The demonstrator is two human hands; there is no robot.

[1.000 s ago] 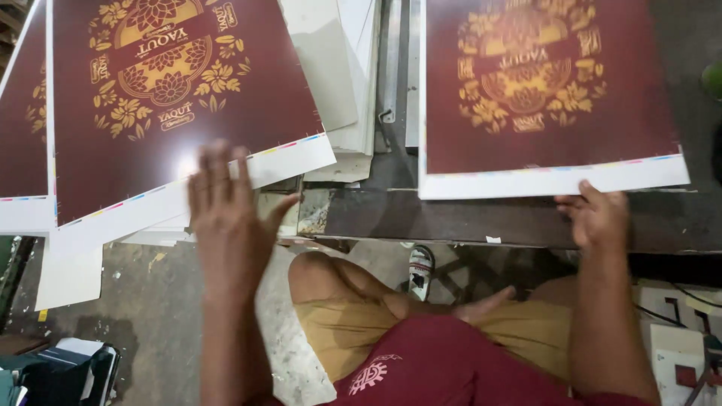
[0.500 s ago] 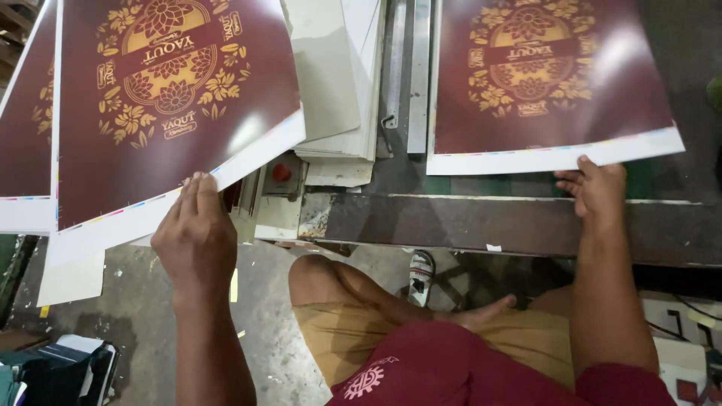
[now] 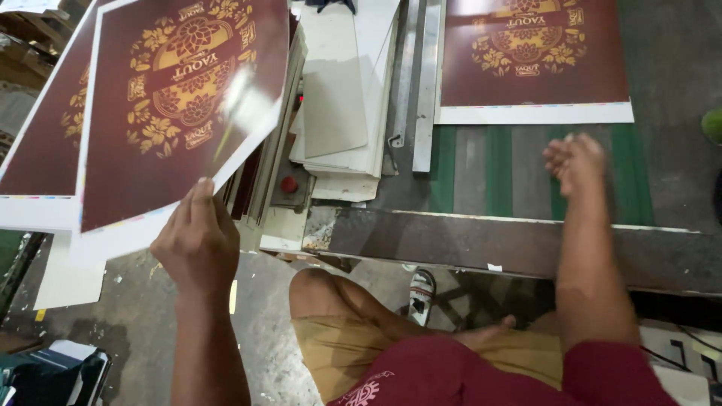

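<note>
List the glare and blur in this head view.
Head view: white glare streaks across the lifted maroon sheet near its right edge; the right hand is motion-blurred, fingers smeared, over the green belt; the left hand gripping the sheet's lower edge is sharper; the far sheet reads clearly.

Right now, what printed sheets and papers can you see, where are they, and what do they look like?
Lifted printed sheet: held by the left hand, rectangular, maroon with gold flower emblem, white border.
Second printed sheet: flat on the green-striped table beyond the right hand, same colours.
Stack of printed sheets: far left, same design.
Blank boards: centre, white-grey pile.
</note>
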